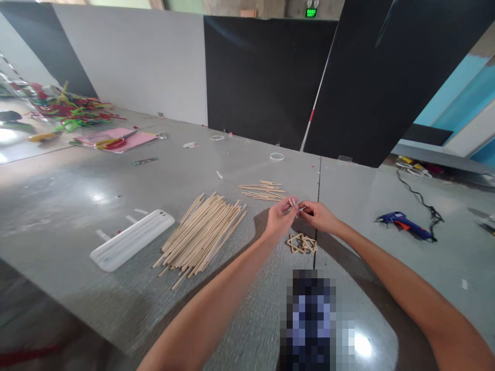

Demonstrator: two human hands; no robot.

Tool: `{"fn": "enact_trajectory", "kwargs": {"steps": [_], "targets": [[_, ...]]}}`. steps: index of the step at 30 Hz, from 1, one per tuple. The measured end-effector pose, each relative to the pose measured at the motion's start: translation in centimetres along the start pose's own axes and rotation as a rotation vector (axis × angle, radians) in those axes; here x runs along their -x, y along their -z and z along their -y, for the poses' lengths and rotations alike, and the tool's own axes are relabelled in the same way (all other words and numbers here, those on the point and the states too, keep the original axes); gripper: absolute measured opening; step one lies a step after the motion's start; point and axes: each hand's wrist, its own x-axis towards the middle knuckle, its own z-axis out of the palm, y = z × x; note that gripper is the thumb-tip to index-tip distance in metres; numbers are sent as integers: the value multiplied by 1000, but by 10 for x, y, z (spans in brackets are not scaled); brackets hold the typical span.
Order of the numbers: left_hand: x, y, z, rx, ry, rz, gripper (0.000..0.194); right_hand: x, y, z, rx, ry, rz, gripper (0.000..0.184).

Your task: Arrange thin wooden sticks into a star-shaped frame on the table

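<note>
My left hand (279, 219) and my right hand (319, 217) meet above the grey table, fingertips pinched close together. Something small, thin and pale shows between the fingers; its kind is too small to make out. Just below them on the table lie small star-shaped frames (301, 243) made of short wooden sticks. Loose short sticks (263, 196) are spread just beyond my left hand. A big pile of long thin wooden sticks (203, 234) lies to the left of my left forearm.
A long white plastic piece (133, 239) with tabs lies left of the pile. At right rests a blue glue gun (406, 225) with a black cord. Scissors (112, 141) lie on pink sheets (143, 138), near colourful pipe cleaners (81, 113). Black and white panels (266, 77) stand behind.
</note>
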Motion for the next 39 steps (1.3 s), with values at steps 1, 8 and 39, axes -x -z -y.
{"fn": "enact_trajectory", "kwargs": {"steps": [1, 8, 39], "targets": [[1, -1, 1, -38, 0, 21, 38, 0, -1, 0, -18, 10, 12, 53], [3, 1, -2, -179, -52, 115, 35, 2, -3, -4, -106, 15, 31, 42], [0, 0, -16, -52, -16, -195, 44, 0, -7, -18, -212, -66, -88, 62]]}}
